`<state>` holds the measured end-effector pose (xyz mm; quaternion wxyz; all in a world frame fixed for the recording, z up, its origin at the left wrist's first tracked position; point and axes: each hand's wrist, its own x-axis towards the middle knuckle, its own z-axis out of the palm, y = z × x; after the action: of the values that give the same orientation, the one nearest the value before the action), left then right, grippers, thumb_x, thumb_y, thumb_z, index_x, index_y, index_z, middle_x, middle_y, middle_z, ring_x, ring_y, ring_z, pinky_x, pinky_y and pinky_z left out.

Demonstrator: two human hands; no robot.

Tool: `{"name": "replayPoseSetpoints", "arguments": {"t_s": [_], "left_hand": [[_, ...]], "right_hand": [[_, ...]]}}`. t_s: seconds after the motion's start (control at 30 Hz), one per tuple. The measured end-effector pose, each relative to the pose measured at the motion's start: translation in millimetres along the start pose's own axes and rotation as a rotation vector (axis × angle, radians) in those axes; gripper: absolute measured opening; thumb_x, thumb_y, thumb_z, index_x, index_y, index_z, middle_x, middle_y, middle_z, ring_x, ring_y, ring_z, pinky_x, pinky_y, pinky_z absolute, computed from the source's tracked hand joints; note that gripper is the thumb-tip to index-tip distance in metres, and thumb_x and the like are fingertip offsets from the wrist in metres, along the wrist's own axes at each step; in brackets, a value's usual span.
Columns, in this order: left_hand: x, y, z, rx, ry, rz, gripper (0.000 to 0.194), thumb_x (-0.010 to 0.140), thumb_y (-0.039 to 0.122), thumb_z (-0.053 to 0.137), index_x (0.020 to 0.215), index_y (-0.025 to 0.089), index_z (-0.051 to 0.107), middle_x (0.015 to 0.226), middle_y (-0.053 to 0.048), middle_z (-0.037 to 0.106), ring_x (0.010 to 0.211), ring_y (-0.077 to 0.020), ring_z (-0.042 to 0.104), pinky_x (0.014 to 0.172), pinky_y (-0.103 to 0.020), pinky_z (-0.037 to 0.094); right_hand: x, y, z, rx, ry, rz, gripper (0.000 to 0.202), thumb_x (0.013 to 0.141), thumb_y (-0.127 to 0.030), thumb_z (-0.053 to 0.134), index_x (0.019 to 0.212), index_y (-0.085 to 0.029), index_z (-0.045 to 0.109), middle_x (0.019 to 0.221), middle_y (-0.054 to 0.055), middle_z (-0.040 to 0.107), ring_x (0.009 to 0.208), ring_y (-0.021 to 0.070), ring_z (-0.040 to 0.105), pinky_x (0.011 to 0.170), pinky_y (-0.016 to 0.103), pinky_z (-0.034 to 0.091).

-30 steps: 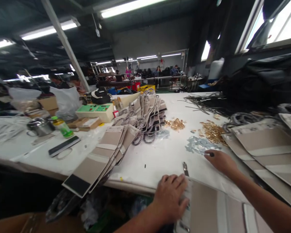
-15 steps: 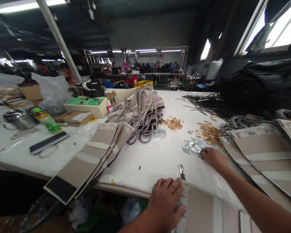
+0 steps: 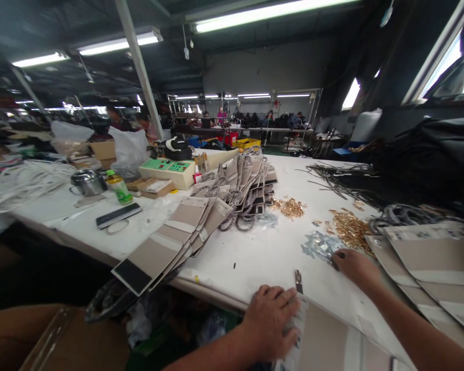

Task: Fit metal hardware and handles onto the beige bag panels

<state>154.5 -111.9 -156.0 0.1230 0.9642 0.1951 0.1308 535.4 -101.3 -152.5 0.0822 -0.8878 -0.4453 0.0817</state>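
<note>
My left hand [image 3: 271,320] presses flat on the near edge of a beige panel [image 3: 328,342] at the front of the white table [image 3: 255,252]. A small metal tool [image 3: 298,282] lies just beyond its fingers. My right hand [image 3: 354,266] reaches forward, fingertips touching a pile of small silver metal pieces [image 3: 320,245]. Whether it has pinched a piece I cannot tell. Right behind that lies a heap of gold metal fittings [image 3: 350,226].
A fanned row of beige panels [image 3: 178,237] with handles stretches across the table's middle. More beige panels [image 3: 429,257] lie at the right, black straps [image 3: 332,175] beyond. A green control box [image 3: 170,170], bottle [image 3: 118,188], metal pot [image 3: 87,181] and second gold pile [image 3: 290,206] stand left. People work far behind.
My right hand moved forward from the bare table onto the silver pile and stays there. My left hand stays pressed on the panel. The view swung slightly.
</note>
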Motion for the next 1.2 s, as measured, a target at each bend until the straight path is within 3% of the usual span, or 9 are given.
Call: {"name": "replayPoseSetpoints", "arguments": {"t_s": [0.27,0.5,0.63,0.7,0.83,0.9,1.03,1.2], "left_hand": [[4.6,3.4,1.9,-0.028,-0.024,-0.035,0.063,0.105,0.058,0.053,0.162,0.031,0.048,0.17,-0.001,0.05,0.144,-0.0284,0.052,0.12,-0.052,0.042],[6.4,3.5,4.3,-0.026,-0.026,-0.038,0.062,0.103,0.056,0.056,0.16,0.032,0.05,0.17,-0.001,0.05,0.144,-0.0282,0.053,0.119,-0.052,0.043],[9.0,3.3,6.4,-0.027,-0.06,-0.044,0.062,0.104,0.057,0.054,0.16,0.031,0.051,0.171,0.0,0.048,0.145,-0.0291,0.051,0.118,-0.052,0.042],[10.6,3.3,7.1,-0.036,-0.075,-0.043,0.064,0.103,0.056,0.054,0.161,0.029,0.049,0.172,-0.001,0.048,0.145,-0.0299,0.051,0.118,-0.053,0.042],[12.4,3.7,7.5,-0.046,-0.075,-0.036,0.065,0.103,0.055,0.054,0.162,0.026,0.049,0.172,-0.003,0.048,0.145,-0.0307,0.051,0.118,-0.052,0.041],[12.5,4.0,7.3,-0.045,-0.068,-0.036,0.065,0.103,0.055,0.055,0.161,0.026,0.049,0.171,-0.003,0.049,0.144,-0.0306,0.051,0.118,-0.051,0.04],[12.4,4.1,7.2,-0.056,-0.053,-0.037,0.065,0.102,0.055,0.057,0.159,0.026,0.051,0.168,-0.003,0.052,0.143,-0.0305,0.052,0.117,-0.051,0.042],[13.3,4.3,7.5,-0.075,-0.038,-0.041,0.065,0.1,0.053,0.059,0.158,0.026,0.052,0.167,-0.002,0.054,0.142,-0.0302,0.054,0.117,-0.052,0.043]], "right_hand": [[-18.0,10.2,-16.0,0.12,0.075,-0.053,0.036,0.095,-0.043,0.055,0.104,-0.022,0.083,0.105,0.013,0.083,0.099,0.0326,0.076,0.077,0.035,0.048],[-46.3,12.6,-32.0,0.311,0.083,-0.006,0.041,0.092,-0.05,0.055,0.104,-0.021,0.081,0.073,0.005,0.078,0.069,0.0266,0.076,0.071,0.034,0.051],[-72.2,9.4,-43.1,0.359,0.025,-0.007,0.043,0.09,-0.055,0.057,0.101,-0.019,0.08,0.063,0.005,0.072,0.062,0.0257,0.072,0.066,0.034,0.05],[-94.9,0.6,-45.8,0.417,-0.079,-0.057,0.042,0.088,-0.057,0.06,0.094,-0.02,0.079,0.059,0.004,0.068,0.058,0.0233,0.067,0.061,0.032,0.047],[-147.1,-30.2,-35.3,0.561,-0.4,-0.177,0.044,0.087,-0.063,0.066,0.08,-0.02,0.074,0.052,0.001,0.06,0.051,0.0175,0.056,0.054,0.029,0.039],[-164.2,-45.3,-22.0,0.596,-0.466,-0.183,0.045,0.087,-0.064,0.066,0.075,-0.021,0.071,0.052,0.0,0.059,0.049,0.0163,0.054,0.053,0.028,0.038],[-172.0,-61.7,2.0,0.529,-0.444,-0.153,0.045,0.087,-0.063,0.064,0.073,-0.021,0.07,0.051,0.0,0.059,0.049,0.0167,0.053,0.052,0.028,0.036],[-170.2,-62.5,4.8,0.476,-0.413,-0.11,0.04,0.09,-0.057,0.061,0.078,-0.021,0.073,0.051,0.0,0.061,0.05,0.0181,0.056,0.052,0.029,0.038]]}}
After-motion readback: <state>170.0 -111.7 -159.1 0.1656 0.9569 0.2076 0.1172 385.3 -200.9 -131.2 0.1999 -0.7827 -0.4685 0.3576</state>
